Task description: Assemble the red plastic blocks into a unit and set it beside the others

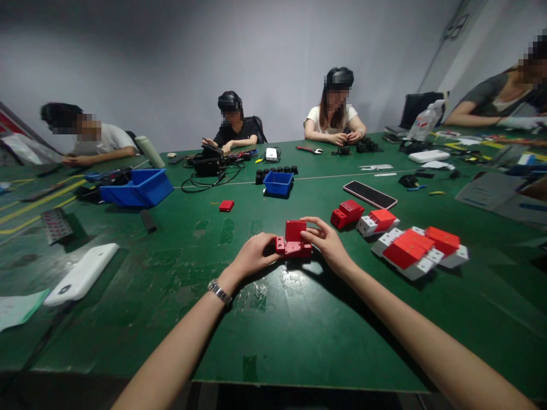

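A red plastic block part (294,240) sits just above the green table (299,330) in front of me, gripped from both sides. My left hand (253,256), with a metal watch on its wrist, closes on the part's left end. My right hand (325,239) pinches its right side and upper red cap. To the right lie several red and white blocks (416,250), a red-topped white block (378,221) and an all-red block (347,213).
A black phone (370,195) lies beyond the blocks. A small blue bin (278,183) and a large blue bin (139,188) stand further back, a small red piece (226,205) between them. A white device (81,274) lies left. Several people work along the far and side edges.
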Demonstrator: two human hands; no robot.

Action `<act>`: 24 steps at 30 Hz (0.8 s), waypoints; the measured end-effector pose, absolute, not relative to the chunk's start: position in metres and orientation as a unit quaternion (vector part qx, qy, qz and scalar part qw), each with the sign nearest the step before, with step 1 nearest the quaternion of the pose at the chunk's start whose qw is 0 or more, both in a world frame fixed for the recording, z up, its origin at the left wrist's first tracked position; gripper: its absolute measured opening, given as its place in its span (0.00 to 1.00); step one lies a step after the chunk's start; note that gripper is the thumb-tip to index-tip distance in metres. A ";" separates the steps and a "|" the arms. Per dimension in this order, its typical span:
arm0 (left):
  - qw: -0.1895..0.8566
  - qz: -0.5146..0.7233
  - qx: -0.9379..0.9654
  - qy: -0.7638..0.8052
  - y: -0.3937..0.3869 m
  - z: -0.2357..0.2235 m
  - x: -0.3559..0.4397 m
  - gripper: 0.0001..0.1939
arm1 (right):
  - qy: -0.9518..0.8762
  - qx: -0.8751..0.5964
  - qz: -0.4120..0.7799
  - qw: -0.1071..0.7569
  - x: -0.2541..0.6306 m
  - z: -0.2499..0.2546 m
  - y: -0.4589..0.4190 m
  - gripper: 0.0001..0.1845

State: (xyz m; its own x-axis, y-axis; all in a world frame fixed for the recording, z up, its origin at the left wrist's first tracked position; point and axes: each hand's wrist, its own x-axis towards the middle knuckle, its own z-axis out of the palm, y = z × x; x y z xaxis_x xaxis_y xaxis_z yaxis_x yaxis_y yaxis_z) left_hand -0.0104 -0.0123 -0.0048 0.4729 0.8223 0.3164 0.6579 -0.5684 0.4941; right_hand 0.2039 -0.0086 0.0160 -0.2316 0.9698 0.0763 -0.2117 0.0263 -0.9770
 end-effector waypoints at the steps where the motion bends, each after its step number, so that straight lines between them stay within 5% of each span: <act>1: 0.154 0.267 0.843 0.440 -0.012 -0.005 -0.010 0.19 | -0.515 -0.368 0.591 0.500 0.204 0.016 -0.009 0.22; 24: 0.147 0.259 0.848 0.438 -0.012 -0.004 -0.012 0.19 | -0.523 -0.353 0.586 0.508 0.205 0.016 -0.009 0.20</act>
